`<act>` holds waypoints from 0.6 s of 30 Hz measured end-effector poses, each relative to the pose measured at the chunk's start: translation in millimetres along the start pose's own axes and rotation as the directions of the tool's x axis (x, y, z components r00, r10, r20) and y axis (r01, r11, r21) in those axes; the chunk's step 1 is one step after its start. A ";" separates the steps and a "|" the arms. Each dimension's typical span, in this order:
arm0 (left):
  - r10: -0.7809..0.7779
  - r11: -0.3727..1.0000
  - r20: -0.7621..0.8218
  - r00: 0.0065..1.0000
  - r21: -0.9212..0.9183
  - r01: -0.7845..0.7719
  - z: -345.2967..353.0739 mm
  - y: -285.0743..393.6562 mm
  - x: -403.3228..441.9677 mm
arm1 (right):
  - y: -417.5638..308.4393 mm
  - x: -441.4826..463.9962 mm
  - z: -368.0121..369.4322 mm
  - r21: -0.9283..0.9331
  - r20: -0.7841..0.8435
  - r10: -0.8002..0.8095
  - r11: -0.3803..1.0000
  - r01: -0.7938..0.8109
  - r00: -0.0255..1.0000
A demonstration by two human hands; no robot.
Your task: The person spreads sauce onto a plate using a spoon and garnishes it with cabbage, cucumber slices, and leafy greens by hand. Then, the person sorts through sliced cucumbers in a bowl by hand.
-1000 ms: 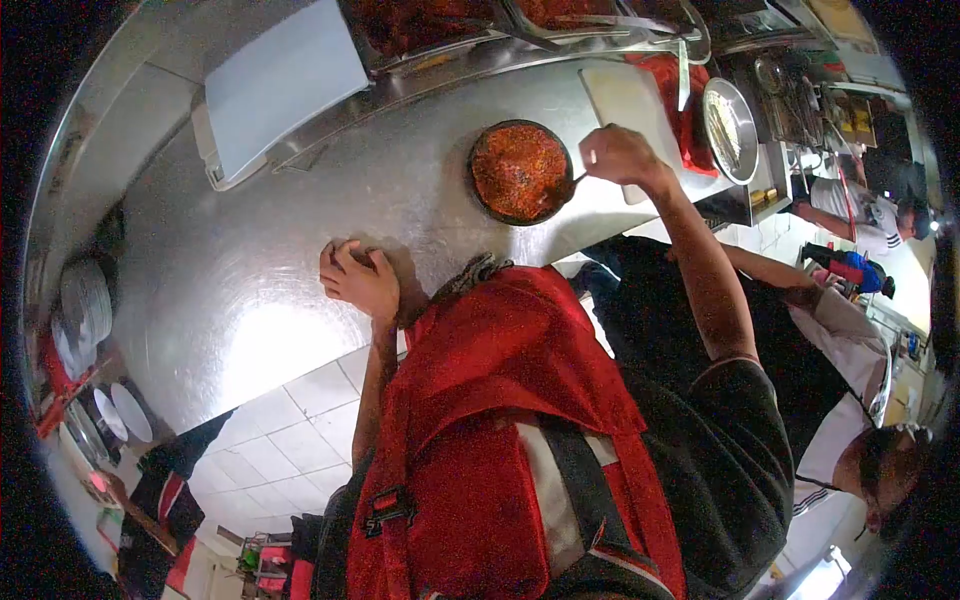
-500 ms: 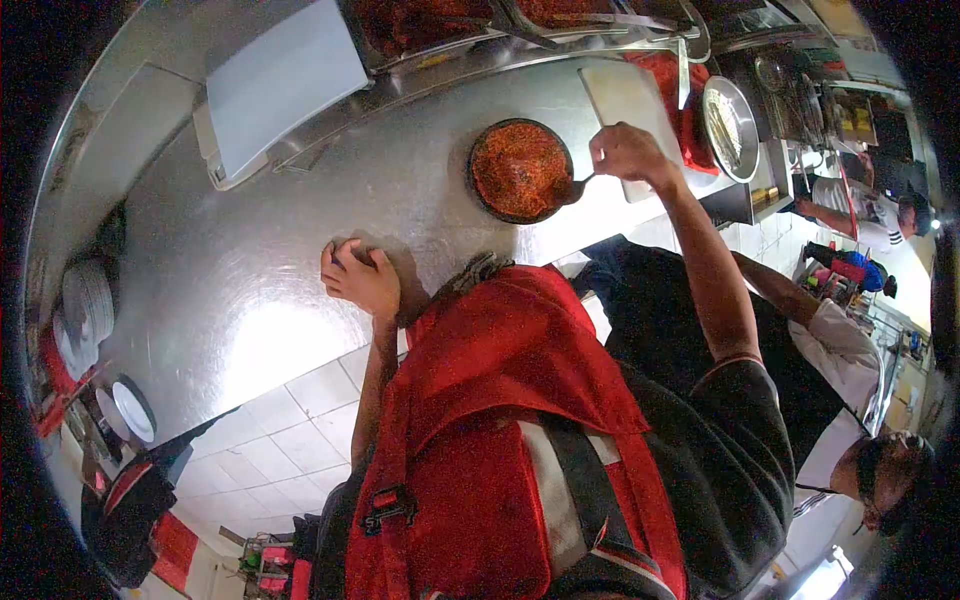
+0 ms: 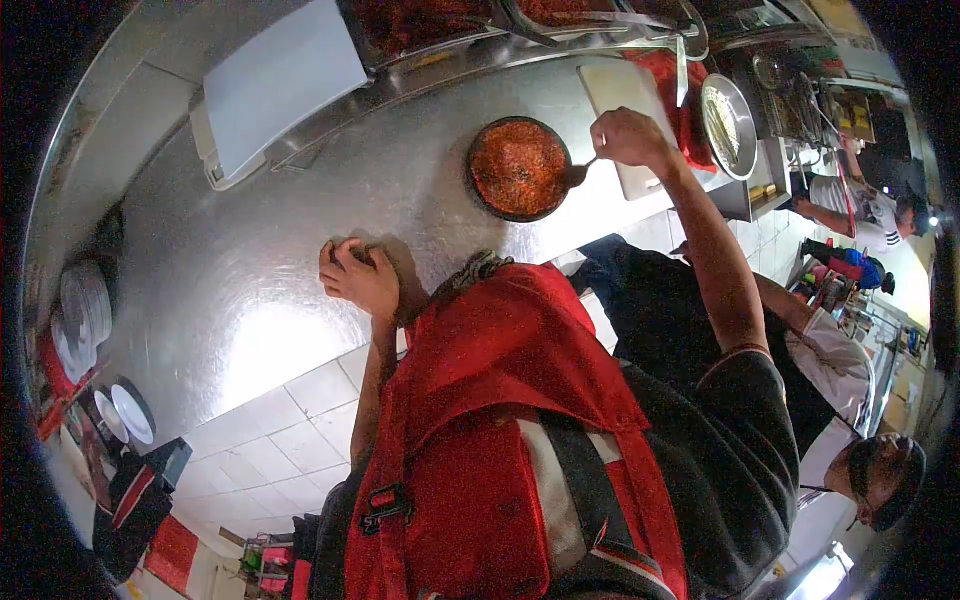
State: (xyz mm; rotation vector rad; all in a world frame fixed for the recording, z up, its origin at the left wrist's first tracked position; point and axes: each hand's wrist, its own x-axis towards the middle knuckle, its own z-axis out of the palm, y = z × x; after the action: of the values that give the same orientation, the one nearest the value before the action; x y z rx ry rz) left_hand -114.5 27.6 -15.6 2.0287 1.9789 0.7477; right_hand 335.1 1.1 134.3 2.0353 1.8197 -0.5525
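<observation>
1. At the far left, a stack of plates (image 3: 88, 305) sits by the end of the steel surface (image 3: 220, 240), with two white plates (image 3: 131, 412) close by, nearer the wearer.
2. A flat pale panel (image 3: 285, 88) stands at the surface's far side.
3. The left hand (image 3: 360, 280) rests on the surface near its front edge, fingers loosely curled and thumb apart from them, gripping nothing visible.
4. A round dark dish (image 3: 518, 168) of red-orange food sits on the surface, between the two hands and farther back than the left one.
5. A dark spoon (image 3: 576, 177) has its bowl at the dish's right rim; whether it dips into the food, I cannot tell.
6. A white cutting board (image 3: 608, 88) lies right of the dish.
7. The right hand (image 3: 630, 138), seen over the board, is closed around the spoon's handle.
8. Beyond are a red item (image 3: 692, 135) and a round metal bowl (image 3: 731, 128).
</observation>
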 end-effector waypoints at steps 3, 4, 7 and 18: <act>0.009 1.000 -0.002 1.000 0.014 -0.009 -0.8 0.5 1.0 | -12.9 -4.2 -5.4 0.022 -0.056 -0.039 0.999 0.041 0.998; 0.012 1.000 0.002 1.000 0.015 -0.012 -2.2 1.0 1.4 | -18.6 -6.7 -3.3 0.053 -0.108 -0.068 0.996 0.074 0.992; 0.022 1.000 -0.001 1.000 0.016 -0.022 -1.1 0.1 2.3 | -34.1 -18.9 0.4 0.030 -0.060 -0.107 0.994 0.109 0.992; 0.040 0.999 -0.021 0.999 -0.004 -0.040 -2.9 -2.0 0.4 | -32.2 -30.9 -13.1 -0.189 -0.243 -0.144 0.977 0.099 0.959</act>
State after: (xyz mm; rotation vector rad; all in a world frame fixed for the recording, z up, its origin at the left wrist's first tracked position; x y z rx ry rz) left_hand -117.8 27.6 -14.1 2.0723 1.9514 0.7843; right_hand 300.8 -15.2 161.3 1.9583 2.0709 -0.1564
